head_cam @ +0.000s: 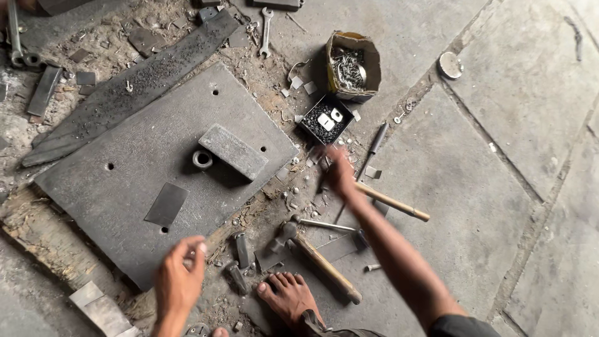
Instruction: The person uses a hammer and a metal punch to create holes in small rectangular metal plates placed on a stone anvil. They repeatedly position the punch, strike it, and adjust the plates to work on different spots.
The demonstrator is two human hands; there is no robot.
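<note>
My left hand hovers over the near edge of a large grey steel plate, fingertips pinched on a small pale piece. My right hand is blurred, stretched toward a small black box of tiny parts. It lies over the wooden handle of a hammer, and its grip is unclear. A steel block and a ring sit on the plate, along with a thin dark sheet piece. My bare foot rests on the floor.
A second hammer lies by my foot, with chisels and a punch nearby. At the back are a torn carton of screws, a spanner, a long dark strip and scrap metal. A round tin sits on the stone floor.
</note>
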